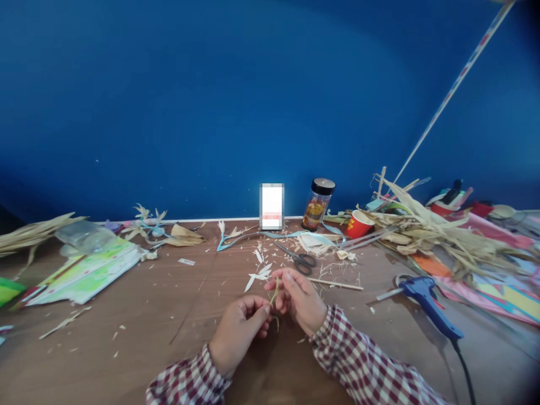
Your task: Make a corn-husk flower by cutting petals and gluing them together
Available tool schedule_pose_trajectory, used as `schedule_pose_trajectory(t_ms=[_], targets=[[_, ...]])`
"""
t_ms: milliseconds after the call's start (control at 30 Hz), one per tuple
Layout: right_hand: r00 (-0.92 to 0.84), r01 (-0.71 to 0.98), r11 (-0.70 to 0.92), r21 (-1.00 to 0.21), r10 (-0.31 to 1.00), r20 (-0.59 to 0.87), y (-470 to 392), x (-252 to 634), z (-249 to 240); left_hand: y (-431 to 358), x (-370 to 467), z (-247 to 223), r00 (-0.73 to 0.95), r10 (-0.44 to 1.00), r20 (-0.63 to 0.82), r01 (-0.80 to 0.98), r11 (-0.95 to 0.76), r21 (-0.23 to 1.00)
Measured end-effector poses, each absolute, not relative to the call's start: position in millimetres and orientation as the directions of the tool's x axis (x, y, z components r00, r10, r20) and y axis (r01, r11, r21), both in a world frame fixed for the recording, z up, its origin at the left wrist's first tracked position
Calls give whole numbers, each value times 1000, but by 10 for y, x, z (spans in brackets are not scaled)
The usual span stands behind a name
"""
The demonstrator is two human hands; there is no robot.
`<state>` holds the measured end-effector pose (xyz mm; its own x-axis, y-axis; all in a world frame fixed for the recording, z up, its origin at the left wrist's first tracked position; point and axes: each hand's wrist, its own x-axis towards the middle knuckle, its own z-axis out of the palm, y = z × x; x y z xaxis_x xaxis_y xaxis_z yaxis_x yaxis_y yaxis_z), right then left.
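Between my two hands runs a thin greenish strip (pixel 275 293), bent near its upper part; it looks like a plant fibre. My left hand (pixel 241 327) pinches its lower part between thumb and forefinger, and a short end curls out below. My right hand (pixel 300 298) holds the upper part, with the fingers curled around it. Just beyond my hands lie pale cut husk petals (pixel 258 274) and scattered scraps. Dark-handled scissors (pixel 304 262) rest behind my right hand, beside a thin wooden stick (pixel 336 283).
A blue glue gun (pixel 432 304) with its cord lies at the right. Behind it are piled dry husks (pixel 434 228) and a red paper cup (pixel 360 224). A lidded jar (pixel 318 205) stands by the blue wall. At the left lie a painted sheet (pixel 90 273) and a clear plastic container (pixel 88 235).
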<state>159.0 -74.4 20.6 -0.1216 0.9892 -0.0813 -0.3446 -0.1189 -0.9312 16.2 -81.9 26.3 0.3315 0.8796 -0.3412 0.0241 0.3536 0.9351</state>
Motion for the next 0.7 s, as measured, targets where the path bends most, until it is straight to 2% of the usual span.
schedule_pose_trajectory(t_ms=[167,300,600,700], targets=[[-106,-365,-193,-911,981,-165,-743,1606,203,-783,126,255,290,909,-300,-9,316,949],[-164,-301,-191,-934,976,-147,-740,1612,154,-783,128,252,314,912,-265,-5,281,960],[-57,-193,-113,-975,993,-104,-710,1648,125,-845,178,197,307,880,-362,38,369,929],[-22,-244,-104,-964,995,-102,-734,1614,158,-851,174,195,296,882,-365,72,361,930]])
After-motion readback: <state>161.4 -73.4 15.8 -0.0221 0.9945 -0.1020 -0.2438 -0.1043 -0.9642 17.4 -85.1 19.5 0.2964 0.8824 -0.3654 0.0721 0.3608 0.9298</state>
